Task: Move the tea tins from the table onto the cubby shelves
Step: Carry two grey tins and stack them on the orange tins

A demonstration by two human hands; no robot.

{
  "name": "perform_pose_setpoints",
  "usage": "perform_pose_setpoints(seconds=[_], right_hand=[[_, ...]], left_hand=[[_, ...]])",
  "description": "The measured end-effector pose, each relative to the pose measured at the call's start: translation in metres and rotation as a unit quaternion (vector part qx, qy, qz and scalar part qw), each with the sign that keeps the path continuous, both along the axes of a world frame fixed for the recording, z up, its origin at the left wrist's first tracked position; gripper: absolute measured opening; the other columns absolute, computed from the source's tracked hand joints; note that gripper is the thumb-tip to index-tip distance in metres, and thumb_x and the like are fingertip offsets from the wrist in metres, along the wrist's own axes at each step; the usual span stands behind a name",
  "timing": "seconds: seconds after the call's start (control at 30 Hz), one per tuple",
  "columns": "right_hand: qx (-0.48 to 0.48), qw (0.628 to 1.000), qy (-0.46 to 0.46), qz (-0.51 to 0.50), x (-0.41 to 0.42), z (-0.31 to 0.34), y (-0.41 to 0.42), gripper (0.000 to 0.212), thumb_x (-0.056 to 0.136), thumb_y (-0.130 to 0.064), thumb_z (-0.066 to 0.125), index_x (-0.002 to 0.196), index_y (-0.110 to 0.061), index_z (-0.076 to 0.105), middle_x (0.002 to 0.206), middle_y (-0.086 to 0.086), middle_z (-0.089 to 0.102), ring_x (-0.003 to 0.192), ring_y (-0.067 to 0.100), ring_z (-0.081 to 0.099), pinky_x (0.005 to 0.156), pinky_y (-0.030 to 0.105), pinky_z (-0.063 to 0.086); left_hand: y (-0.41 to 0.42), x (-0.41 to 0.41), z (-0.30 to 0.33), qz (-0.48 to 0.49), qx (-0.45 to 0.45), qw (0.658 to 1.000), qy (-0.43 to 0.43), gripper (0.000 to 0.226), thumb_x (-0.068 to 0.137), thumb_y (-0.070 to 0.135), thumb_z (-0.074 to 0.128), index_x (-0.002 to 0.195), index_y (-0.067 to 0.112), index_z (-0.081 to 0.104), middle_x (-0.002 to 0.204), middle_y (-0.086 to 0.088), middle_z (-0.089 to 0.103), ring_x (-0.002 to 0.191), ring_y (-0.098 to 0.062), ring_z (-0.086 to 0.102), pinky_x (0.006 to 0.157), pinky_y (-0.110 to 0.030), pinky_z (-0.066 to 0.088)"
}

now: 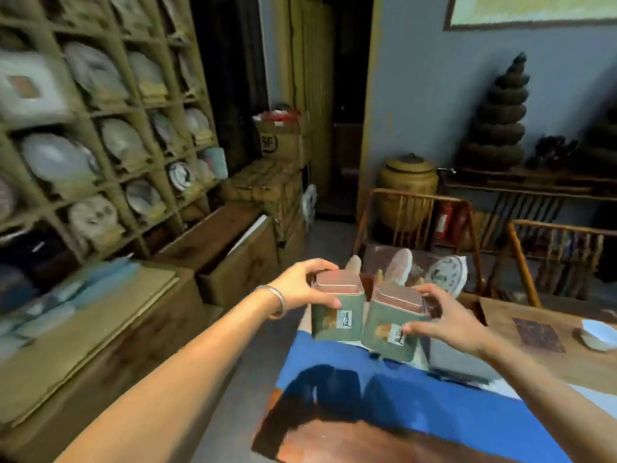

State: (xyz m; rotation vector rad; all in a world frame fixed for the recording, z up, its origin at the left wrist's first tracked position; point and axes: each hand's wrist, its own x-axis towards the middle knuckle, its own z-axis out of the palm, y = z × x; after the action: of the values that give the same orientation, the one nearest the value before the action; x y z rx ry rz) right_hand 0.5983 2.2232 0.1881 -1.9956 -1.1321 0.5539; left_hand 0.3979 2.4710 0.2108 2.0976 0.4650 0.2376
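Observation:
Two square green tea tins with copper lids stand side by side at the table's left end. My left hand [302, 289] grips the left tin [337, 314] around its lid, thumb on the front face. My right hand [449, 320] grips the right tin [390, 329] from its right side, thumb near the white label. Both tins sit at the edge of a blue cloth [417, 396] on the wooden table [534, 349]. The cubby shelves [110, 108] fill the wall at the left, their compartments holding round wrapped tea cakes.
Cardboard boxes [253, 235] and a low cabinet [100, 332] line the floor below the shelves. Tea cakes on stands [445, 272], two wooden chairs [417, 225] and a large clay jar [407, 182] lie beyond the tins. A white bowl [597, 334] sits at the table's right.

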Motion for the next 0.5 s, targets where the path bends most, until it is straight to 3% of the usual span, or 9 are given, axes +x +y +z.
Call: perform_pose_setpoints(seconds=[0.13,0.3,0.43,0.5], right_hand=[[0.036,0.991,-0.003,0.125,-0.08,0.034,0.113,0.073,0.058,-0.042,0.086,0.12,-0.029,0.05,0.118,-0.006,0.061,0.104,0.003,0.061,0.089,0.021,0.048],[0.068,0.958,0.022,0.279,-0.196,0.069,0.227,0.071,0.056,-0.05,0.085,0.118,-0.04,0.051,0.117,-0.016,0.062,0.106,0.0,0.062,0.079,0.018,0.051],[0.096,0.923,0.024,0.373,-0.288,0.088,0.299,0.074,0.057,-0.053,0.083,0.122,-0.038,0.051,0.118,-0.018,0.061,0.109,0.001,0.059,0.08,0.017,0.049],[0.108,0.906,0.028,0.408,-0.328,0.094,0.333,0.07,0.062,-0.046,0.085,0.122,-0.037,0.05,0.119,-0.015,0.062,0.108,0.003,0.06,0.085,0.022,0.051]], left_hand=[[0.053,-0.138,0.037,0.131,0.025,0.991,-0.031,0.069,0.055,0.035,0.091,0.117,0.031,0.061,0.113,0.007,0.066,0.095,0.005,0.062,0.078,-0.006,0.045],[0.089,-0.299,0.071,0.278,0.067,0.957,-0.041,0.068,0.044,0.057,0.084,0.106,0.045,0.061,0.116,0.01,0.065,0.106,-0.006,0.062,0.092,-0.025,0.049],[0.098,-0.403,0.089,0.374,0.08,0.922,-0.054,0.062,0.044,0.054,0.085,0.102,0.047,0.063,0.107,0.021,0.065,0.094,0.008,0.062,0.08,-0.013,0.048],[0.1,-0.444,0.097,0.415,0.085,0.904,-0.055,0.067,0.046,0.051,0.085,0.109,0.043,0.063,0.112,0.018,0.064,0.099,0.004,0.062,0.085,-0.014,0.048]])
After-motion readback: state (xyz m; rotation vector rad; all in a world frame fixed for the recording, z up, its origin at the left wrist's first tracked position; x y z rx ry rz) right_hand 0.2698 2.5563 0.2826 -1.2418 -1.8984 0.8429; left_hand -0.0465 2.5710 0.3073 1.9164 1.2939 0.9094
